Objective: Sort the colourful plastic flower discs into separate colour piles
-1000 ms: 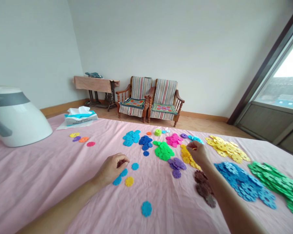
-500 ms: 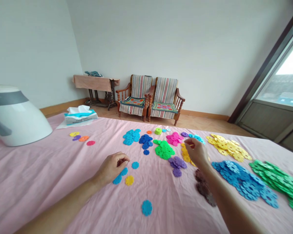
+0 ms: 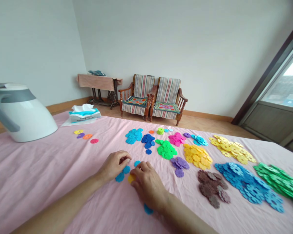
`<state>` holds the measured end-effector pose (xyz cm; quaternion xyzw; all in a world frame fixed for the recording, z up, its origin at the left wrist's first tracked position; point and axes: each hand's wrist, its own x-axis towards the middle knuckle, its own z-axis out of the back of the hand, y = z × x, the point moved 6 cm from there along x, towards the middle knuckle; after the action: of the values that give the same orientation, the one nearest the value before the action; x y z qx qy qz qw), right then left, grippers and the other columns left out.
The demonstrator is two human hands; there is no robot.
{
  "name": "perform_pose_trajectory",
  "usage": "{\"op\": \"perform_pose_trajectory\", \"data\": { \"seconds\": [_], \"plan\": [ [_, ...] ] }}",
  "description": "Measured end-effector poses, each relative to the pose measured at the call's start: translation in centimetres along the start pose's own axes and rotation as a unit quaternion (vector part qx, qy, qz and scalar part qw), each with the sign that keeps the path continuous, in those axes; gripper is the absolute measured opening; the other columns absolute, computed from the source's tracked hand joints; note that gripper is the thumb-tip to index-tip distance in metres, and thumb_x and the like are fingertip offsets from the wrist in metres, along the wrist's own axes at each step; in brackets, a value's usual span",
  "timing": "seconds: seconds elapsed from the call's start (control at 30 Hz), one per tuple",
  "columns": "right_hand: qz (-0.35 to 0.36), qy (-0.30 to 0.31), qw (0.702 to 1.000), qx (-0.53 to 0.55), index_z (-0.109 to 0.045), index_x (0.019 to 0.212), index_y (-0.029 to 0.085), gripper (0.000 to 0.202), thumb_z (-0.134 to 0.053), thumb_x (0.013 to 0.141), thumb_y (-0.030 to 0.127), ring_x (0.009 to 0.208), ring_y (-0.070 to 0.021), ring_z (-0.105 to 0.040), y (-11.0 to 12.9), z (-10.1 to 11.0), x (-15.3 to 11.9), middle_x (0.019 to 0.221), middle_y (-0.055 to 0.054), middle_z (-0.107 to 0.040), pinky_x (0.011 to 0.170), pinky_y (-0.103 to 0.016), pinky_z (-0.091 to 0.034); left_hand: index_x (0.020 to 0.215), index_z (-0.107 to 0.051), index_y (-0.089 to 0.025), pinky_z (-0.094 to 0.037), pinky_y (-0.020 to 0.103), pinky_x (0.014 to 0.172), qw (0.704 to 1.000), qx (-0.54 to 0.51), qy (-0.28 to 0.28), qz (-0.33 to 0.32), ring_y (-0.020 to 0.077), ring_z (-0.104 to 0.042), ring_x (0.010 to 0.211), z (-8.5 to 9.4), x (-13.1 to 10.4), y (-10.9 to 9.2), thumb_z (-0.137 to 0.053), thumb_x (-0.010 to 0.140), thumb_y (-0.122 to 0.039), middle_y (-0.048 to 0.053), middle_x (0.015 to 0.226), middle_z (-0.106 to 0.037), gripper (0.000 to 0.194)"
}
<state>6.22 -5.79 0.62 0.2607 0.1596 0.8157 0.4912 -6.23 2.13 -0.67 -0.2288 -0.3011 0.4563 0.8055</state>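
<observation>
My left hand point(image 3: 116, 165) hovers with bent, closed fingers just above two light-blue discs point(image 3: 120, 177); what it may hold is hidden. My right hand point(image 3: 148, 185) is palm down over the cloth, its fingers curled down at a yellow disc point(image 3: 131, 178) and a light-blue disc point(image 3: 137, 163). Whether it grips anything cannot be made out. Another blue disc point(image 3: 148, 209) is partly covered by the right wrist. Farther off lie piles of discs: dark blue point(image 3: 148, 141), bright green point(image 3: 166, 149), purple point(image 3: 179, 163), yellow-orange point(image 3: 197, 156) and brown point(image 3: 211, 185).
A white and grey jug point(image 3: 26, 113) and a tissue pack point(image 3: 85, 114) stand at the left on the pink cloth point(image 3: 75, 169). Large blue point(image 3: 249, 182), green point(image 3: 279, 178) and pale-yellow point(image 3: 230, 149) piles lie right. Two chairs point(image 3: 166, 97) stand beyond.
My right hand has moved left and nearer, from the yellow-orange pile to the loose discs beside my left hand. The view has shifted slightly; my left hand has barely moved.
</observation>
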Motion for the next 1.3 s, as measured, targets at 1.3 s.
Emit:
{"op": "perform_pose_trajectory", "data": {
  "seconds": [1.3],
  "plan": [
    [-0.095, -0.192, 0.976, -0.032, -0.059, 0.075, 0.019, 0.018, -0.042, 0.081, 0.019, 0.059, -0.0131, -0.054, -9.0, 8.0, -0.5, 0.065, -0.001, -0.061, 0.056, -0.022, -0.036, 0.076, -0.061, -0.017, -0.040, 0.021, 0.056, 0.989, 0.010, 0.149, -0.014, 0.0116, -0.050, 0.063, 0.8, -0.5, -1.1, -0.062, 0.060, -0.019, -0.001, 0.076, -0.052, 0.016]
  ]
}}
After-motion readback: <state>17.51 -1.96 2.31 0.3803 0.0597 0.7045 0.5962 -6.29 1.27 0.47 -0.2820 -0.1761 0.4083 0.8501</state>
